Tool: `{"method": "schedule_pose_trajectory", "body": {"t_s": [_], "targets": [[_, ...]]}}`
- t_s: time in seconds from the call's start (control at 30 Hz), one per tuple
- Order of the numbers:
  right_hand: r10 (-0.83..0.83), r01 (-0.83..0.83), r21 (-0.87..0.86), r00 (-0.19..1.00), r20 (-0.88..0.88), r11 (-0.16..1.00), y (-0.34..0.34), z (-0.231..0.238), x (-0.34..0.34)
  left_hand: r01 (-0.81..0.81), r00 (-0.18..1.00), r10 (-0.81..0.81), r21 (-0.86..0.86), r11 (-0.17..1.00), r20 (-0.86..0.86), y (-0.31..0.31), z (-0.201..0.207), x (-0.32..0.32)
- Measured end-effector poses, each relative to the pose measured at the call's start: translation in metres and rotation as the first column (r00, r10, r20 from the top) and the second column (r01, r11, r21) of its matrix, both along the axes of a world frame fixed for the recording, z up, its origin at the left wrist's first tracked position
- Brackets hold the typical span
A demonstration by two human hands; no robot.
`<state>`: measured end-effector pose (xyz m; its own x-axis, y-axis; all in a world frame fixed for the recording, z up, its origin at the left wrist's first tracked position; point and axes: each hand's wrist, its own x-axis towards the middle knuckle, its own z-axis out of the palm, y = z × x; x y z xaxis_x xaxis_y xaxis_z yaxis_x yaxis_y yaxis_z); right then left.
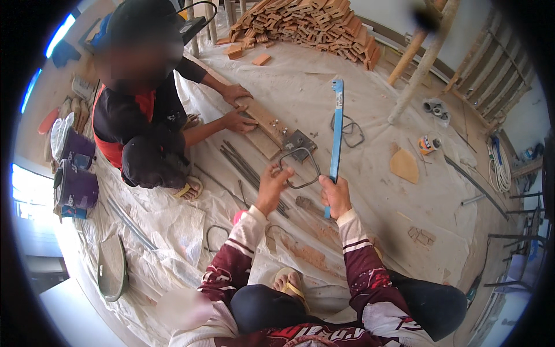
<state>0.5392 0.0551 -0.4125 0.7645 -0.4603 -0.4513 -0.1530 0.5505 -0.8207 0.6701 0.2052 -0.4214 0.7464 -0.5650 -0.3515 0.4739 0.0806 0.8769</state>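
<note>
My left hand [270, 188] pinches a bent steel rod loop [317, 165], roughly square with rounded corners. In my right hand [336, 196] is a long flat blue bending bar [337, 127], held upright near its lower end, with a notched head at the top. The loop's right side comes close to the bar; whether they touch I cannot tell. Just beyond the loop, a dark metal plate [299, 144] with pegs sits at the end of a wooden plank [266, 120]. Across from me, a crouching co-worker presses the plank with both hands [237, 118].
Several straight steel rods [241, 166] lie beside the plank. More bent loops rest on the sheet [370, 173], one loop [208, 238] by my left arm. A brick pile [312, 29] stands at the back, wooden poles [413, 75] at right, purple buckets [79, 182] at left.
</note>
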Motion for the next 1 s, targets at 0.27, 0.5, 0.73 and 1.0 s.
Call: {"method": "schedule_pose_trajectory", "body": {"t_s": [0.27, 0.5, 0.73, 1.0], "targets": [[0.111, -0.137, -0.528, 0.991, -0.081, 0.838, 0.005, -0.007, -0.003, 0.204, 0.842, -0.329, 0.312, 0.928, 0.427, -0.012, -0.002, 0.029], [0.084, -0.129, -0.592, 0.991, -0.104, 0.796, -0.006, -0.006, -0.035, -0.103, 0.821, 0.000, 0.148, 0.984, 0.570, 0.005, -0.009, 0.025], [-0.025, -0.180, -0.698, 0.962, -0.273, 0.693, 0.003, 0.004, -0.079, -0.265, 0.689, 0.176, 0.019, 0.964, 0.703, 0.001, -0.016, 0.053], [-0.142, -0.165, -0.650, 0.908, -0.394, 0.742, 0.009, -0.050, -0.110, -0.192, 0.770, 0.184, -0.054, 0.980, 0.611, -0.053, -0.016, 0.103]]}}
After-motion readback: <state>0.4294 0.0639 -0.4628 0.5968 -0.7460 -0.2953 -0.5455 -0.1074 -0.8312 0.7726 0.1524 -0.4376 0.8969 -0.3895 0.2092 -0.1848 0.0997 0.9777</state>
